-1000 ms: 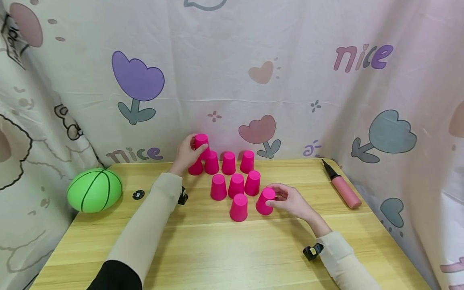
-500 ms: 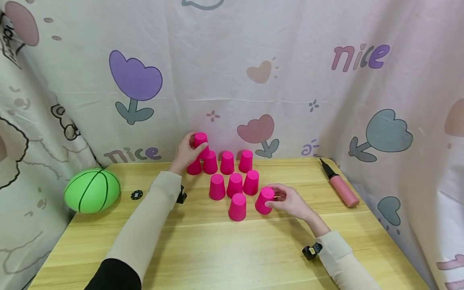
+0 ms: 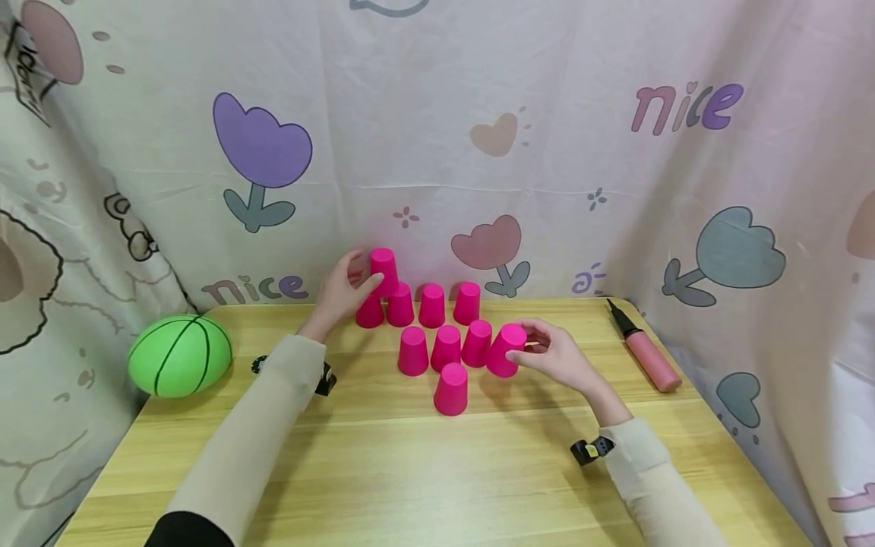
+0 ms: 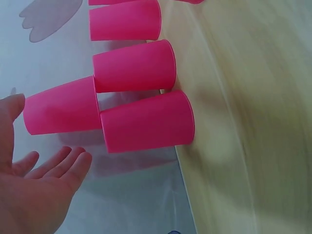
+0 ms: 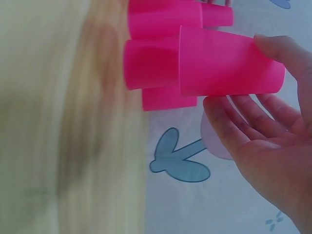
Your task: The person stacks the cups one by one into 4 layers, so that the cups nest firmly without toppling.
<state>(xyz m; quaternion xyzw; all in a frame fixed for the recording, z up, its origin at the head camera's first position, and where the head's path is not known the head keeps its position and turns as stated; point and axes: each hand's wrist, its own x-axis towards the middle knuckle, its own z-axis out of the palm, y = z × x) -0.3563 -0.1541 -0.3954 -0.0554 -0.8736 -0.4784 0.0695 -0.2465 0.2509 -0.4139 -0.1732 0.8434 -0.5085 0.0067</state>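
Observation:
A pink cup (image 3: 384, 272) stands upside down, bridging the two leftmost cups of the back row. My left hand (image 3: 342, 292) is beside it, thumb and fingers spread; in the left wrist view a gap shows between the fingers (image 4: 78, 168) and that upper cup (image 4: 63, 107). My right hand (image 3: 557, 355) holds another pink cup (image 3: 504, 353), slightly tilted and raised off the table, between thumb and fingers. It overlaps the right end of the middle row, near a cup (image 3: 477, 346) there. A single cup (image 3: 451, 390) stands in front.
Upside-down pink cups fill the back row (image 3: 432, 306) and middle row (image 3: 413, 352) on the wooden table (image 3: 410, 479). A green ball (image 3: 180, 355) sits at the left, near a partly hidden black disc (image 3: 257, 365). A pink pump (image 3: 649, 357) lies at the right. A printed curtain (image 3: 396, 114) hangs behind.
My left hand has let go of the upper cup and drawn back slightly left. My right hand has lifted its cup off the table, up and toward the middle row.

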